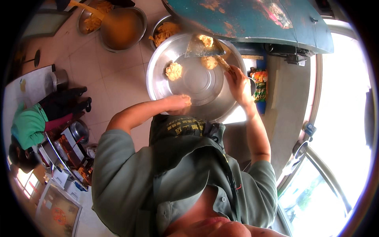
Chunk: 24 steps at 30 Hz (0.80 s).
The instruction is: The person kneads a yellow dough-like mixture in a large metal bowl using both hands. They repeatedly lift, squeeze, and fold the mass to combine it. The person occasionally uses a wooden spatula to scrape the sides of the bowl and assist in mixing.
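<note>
A large round steel basin (158, 89) lies in front of me, with a lump of yellowish dough (173, 71) on its left side. My right hand (238, 83) grips the wooden handle of a wide-bladed scraper (197, 50) over the basin's far part. One dough piece (206, 40) rests at the blade, and another dough lump (209, 62) lies just below it, beside the handle. My left hand (179, 103) is over the near rim with its fingers curled in, slightly blurred. A yellowish bit shows at its fingertips, too unclear to name.
A worn teal machine (241, 23) overhangs the basin's far side. Beyond it to the left stand metal bowls (118, 49) with orange-yellow food on a tiled floor. A person in green (29, 126) is at the left near a pot (60, 80). A grey ledge (292, 94) and bright windows run along the right.
</note>
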Tool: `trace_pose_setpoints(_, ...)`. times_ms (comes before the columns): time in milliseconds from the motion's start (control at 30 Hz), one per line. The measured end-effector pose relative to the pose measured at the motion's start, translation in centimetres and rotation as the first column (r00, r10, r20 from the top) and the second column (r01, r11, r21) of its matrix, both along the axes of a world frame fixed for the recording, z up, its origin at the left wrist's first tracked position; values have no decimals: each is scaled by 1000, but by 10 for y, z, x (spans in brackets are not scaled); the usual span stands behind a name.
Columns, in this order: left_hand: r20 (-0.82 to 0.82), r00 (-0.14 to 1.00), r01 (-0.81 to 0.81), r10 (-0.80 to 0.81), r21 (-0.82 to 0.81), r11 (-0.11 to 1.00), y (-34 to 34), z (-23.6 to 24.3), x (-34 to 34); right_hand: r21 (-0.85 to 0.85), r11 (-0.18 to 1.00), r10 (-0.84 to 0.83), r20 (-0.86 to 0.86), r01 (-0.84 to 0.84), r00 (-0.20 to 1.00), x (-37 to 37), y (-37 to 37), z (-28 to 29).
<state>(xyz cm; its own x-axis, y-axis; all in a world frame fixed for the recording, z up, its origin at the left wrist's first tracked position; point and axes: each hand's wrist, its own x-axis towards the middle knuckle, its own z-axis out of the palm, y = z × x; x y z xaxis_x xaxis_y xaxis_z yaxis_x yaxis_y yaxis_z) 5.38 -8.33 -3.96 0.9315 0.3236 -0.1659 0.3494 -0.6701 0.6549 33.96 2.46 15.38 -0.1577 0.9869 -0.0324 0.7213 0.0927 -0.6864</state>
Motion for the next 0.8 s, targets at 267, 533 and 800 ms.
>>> trace_pose_setpoints(267,-108,994,-62,32,-288,956,-20,-58,55,-63,993,114,418,-97,901,-47,90,-36)
trace_pose_setpoints(533,-221,975,-12,-30,-183,983,-8,-18,50,195,951,155,371,-240,916,-69,74,-10)
trace_pose_setpoints(800,-285,958,-47,-44,-303,952,-20,-78,40,11,977,189,415,-213,890,-83,107,-62)
